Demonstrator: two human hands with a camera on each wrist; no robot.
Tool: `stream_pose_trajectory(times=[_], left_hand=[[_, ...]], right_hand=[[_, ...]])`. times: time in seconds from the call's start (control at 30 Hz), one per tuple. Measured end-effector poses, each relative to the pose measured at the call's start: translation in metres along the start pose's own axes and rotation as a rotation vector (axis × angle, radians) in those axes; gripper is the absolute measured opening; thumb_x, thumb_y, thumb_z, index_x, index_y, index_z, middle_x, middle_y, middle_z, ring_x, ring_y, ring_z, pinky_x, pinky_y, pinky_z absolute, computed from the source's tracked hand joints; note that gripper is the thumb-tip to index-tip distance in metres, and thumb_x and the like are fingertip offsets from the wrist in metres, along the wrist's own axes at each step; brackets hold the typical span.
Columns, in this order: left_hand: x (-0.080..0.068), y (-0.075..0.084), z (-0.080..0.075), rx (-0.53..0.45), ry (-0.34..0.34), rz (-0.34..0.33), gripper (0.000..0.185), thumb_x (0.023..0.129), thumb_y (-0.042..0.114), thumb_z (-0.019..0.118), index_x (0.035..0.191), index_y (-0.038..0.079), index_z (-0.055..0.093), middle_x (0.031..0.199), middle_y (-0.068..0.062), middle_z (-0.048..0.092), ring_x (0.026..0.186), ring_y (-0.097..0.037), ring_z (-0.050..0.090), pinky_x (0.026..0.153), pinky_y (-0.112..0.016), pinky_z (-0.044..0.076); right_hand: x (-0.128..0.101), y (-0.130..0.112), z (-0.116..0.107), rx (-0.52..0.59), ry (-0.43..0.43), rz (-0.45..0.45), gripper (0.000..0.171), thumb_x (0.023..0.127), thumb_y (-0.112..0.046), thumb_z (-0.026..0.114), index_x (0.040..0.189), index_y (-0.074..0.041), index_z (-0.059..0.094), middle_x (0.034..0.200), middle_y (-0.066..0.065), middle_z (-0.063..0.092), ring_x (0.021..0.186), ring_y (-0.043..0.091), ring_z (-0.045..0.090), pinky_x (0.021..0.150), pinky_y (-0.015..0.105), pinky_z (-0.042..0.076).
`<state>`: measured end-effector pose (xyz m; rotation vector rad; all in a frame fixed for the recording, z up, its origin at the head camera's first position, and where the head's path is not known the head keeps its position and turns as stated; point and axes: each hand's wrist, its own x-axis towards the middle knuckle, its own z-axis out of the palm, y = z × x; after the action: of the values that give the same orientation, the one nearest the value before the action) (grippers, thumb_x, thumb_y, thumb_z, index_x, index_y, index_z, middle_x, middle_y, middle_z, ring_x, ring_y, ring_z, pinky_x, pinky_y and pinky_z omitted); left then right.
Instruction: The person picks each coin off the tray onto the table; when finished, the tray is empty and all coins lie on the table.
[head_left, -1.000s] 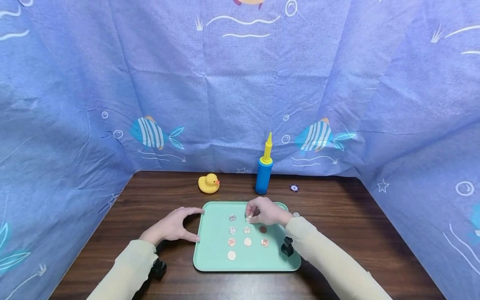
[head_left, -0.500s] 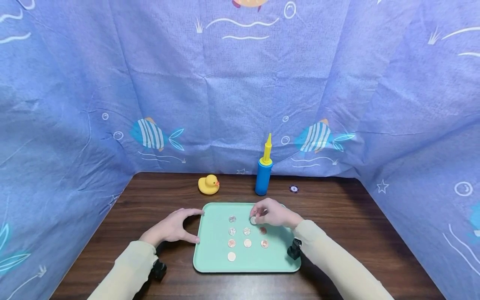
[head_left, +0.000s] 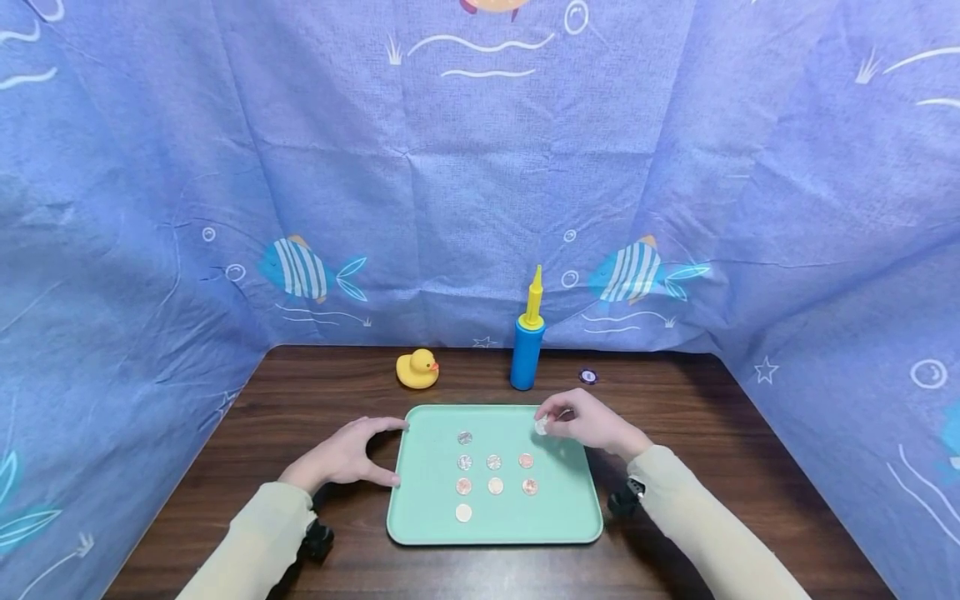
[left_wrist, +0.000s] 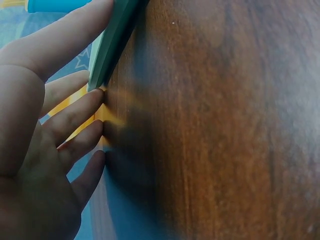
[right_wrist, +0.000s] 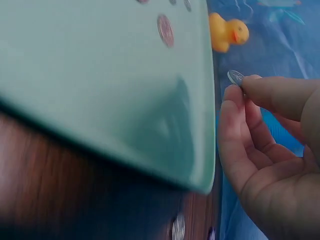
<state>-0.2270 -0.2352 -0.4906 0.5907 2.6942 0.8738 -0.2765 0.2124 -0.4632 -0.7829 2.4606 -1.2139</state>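
Note:
My right hand (head_left: 588, 421) pinches a silver coin (right_wrist: 236, 77) between thumb and fingertips, above the far right corner of the green tray (head_left: 427, 529). In the right wrist view the coin is tipped and held up off the tray. Several silver and copper-coloured coins lie in rows on the tray, among them a copper coin (head_left: 527, 460) and a silver coin (head_left: 465, 437). My left hand (head_left: 341, 452) is at the tray's left edge, thumb and fingers spread apart. Its fingertips (left_wrist: 95, 97) are right at the tray's rim in the left wrist view.
Behind the tray stand a yellow rubber duck (head_left: 417, 369) and a blue hand pump (head_left: 527, 354) with a yellow nozzle. A dark poker chip (head_left: 588, 377) lies at the back right. Another coin (right_wrist: 178, 227) rests on the wooden table beyond the tray. A blue fish-patterned cloth (head_left: 480, 208) hangs behind.
My right hand has lifted the silver coin and carried it rightward, from the far middle of the tray to its far right corner. The left hand stays put.

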Motion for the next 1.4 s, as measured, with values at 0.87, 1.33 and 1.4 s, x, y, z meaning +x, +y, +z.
stream_pose_trajectory(times=[0.87, 1.33, 1.4], left_hand=[[-0.001, 0.001, -0.001, 0.005, 0.006, 0.008, 0.089, 0.076, 0.049, 0.094, 0.15, 0.019, 0.058, 0.154, -0.007, 0.055, 0.144, -0.038, 0.046, 0.113, -0.063, 0.039], [0.0, 0.001, 0.0, 0.009, 0.008, 0.021, 0.089, 0.076, 0.05, 0.094, 0.151, 0.018, 0.058, 0.154, -0.007, 0.055, 0.143, -0.038, 0.048, 0.113, -0.062, 0.04], [-0.001, 0.001, 0.0, 0.008, 0.009, 0.026, 0.089, 0.076, 0.049, 0.094, 0.151, 0.017, 0.058, 0.153, -0.007, 0.056, 0.142, -0.038, 0.048, 0.113, -0.062, 0.04]], right_hand=[[-0.052, 0.056, -0.041, 0.16, 0.156, 0.168, 0.017, 0.098, -0.004, 0.072, 0.11, 0.007, 0.07, 0.095, 0.019, 0.071, 0.085, 0.018, 0.068, 0.074, 0.035, 0.062], [-0.059, 0.068, -0.043, 0.051, 0.212, 0.164, 0.01, 0.091, 0.006, 0.072, 0.1, 0.009, 0.07, 0.081, 0.013, 0.069, 0.067, 0.017, 0.06, 0.058, 0.027, 0.053], [-0.057, 0.069, -0.042, -0.016, 0.224, 0.149, 0.007, 0.09, 0.005, 0.073, 0.097, 0.005, 0.071, 0.077, 0.009, 0.068, 0.063, 0.014, 0.059, 0.055, 0.026, 0.051]])
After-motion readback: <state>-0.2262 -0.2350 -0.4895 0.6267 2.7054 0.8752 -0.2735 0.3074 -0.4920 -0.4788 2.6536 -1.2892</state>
